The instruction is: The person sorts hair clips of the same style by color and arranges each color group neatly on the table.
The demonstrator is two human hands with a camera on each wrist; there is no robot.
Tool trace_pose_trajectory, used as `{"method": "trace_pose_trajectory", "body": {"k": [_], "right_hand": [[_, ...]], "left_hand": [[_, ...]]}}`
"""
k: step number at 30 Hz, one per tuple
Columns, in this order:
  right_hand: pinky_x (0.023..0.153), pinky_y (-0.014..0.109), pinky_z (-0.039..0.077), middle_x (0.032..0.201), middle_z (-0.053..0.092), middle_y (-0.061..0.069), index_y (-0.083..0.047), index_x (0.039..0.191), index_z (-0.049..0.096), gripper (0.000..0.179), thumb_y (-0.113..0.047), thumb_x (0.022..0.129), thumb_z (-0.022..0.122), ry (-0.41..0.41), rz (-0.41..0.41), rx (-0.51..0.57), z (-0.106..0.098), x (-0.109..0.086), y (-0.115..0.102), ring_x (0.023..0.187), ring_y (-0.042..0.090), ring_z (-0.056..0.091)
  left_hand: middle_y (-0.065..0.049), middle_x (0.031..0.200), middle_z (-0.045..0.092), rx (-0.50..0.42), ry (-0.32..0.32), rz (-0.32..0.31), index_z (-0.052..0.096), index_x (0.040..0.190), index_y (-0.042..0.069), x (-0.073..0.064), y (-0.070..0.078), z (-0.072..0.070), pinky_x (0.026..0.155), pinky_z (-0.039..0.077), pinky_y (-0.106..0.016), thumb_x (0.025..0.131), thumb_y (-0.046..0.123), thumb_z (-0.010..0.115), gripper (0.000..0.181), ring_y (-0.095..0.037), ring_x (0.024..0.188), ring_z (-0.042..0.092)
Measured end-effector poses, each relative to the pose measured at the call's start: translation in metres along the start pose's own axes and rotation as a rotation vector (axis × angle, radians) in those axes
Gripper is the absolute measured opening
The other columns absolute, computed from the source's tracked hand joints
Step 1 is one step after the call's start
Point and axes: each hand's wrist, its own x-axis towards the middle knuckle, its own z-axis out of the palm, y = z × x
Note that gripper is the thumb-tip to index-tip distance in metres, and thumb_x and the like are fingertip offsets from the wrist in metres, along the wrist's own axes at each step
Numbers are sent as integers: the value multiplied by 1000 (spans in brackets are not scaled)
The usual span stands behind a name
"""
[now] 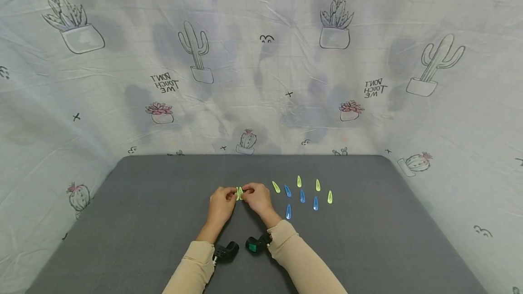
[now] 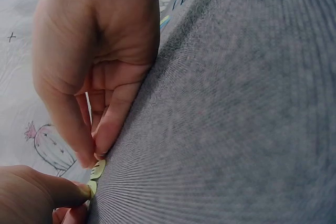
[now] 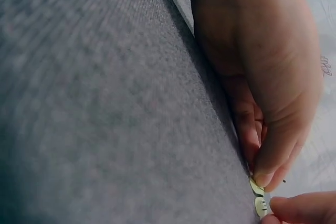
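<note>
Two yellow-green snap hair clips lie side by side, lengthwise away from me, between my hands in the head view. My left hand (image 1: 221,203) pinches the left hair clip (image 1: 237,194) between thumb and fingers. On the other side, my right hand (image 1: 257,198) holds the right hair clip (image 1: 241,193) with its fingertips. Seen from the left wrist, the right hand (image 2: 100,66) comes down from above onto its clip (image 2: 98,169), close beside the left thumb. From the right wrist, the left hand (image 3: 262,77) grips its clip (image 3: 256,185), end by end with the other.
To the right of my right hand, several loose hair clips lie spread on the grey table (image 1: 163,221), some yellow-green (image 1: 299,181) and some blue (image 1: 302,196). A white cloth printed with cacti (image 1: 261,67) hangs behind and along both sides.
</note>
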Motion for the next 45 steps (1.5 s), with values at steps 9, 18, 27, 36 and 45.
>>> {"method": "trace_pose_trajectory", "body": {"k": [9, 18, 27, 36, 45], "right_hand": [[59, 24, 53, 76, 66, 8, 1, 99, 70, 21, -3, 79, 68, -43, 33, 191, -3, 0, 6, 62, 10, 64], [69, 29, 54, 95, 67, 21, 8, 111, 64, 30, -1, 82, 67, -143, 27, 349, -16, -6, 5, 78, 16, 65], [80, 33, 53, 109, 65, 22, 7, 118, 60, 34, -2, 86, 65, -159, -27, 301, -54, -11, -4, 99, 30, 65], [86, 38, 51, 118, 61, 27, 4, 122, 59, 35, -2, 88, 64, -131, -22, 300, -104, -24, -7, 106, 35, 61], [80, 21, 50, 117, 62, 25, 4, 122, 59, 37, -7, 87, 66, -32, -61, 268, -134, -27, 28, 103, 28, 64]], "left_hand": [[-7, 74, 58, -10, 8, -19, 73, 89, 1, 0, 1, -1, 60, 45, -30, 79, 1, 69, 11, -17, 66, 54], [-7, 74, 59, -11, 4, -29, 73, 89, 1, 1, 2, -3, 62, 44, -30, 79, 0, 68, 11, -17, 67, 54], [-7, 74, 59, -24, 7, -22, 73, 89, 2, 2, 4, -5, 62, 44, -29, 78, 1, 68, 11, -16, 67, 54], [-7, 76, 59, -34, -20, -40, 73, 91, 2, 1, 5, -7, 61, 43, -28, 80, 1, 68, 12, -16, 68, 54], [-7, 75, 59, -39, -17, -48, 73, 92, 1, 1, 6, -7, 60, 43, -27, 80, 1, 68, 13, -15, 67, 53]]}}
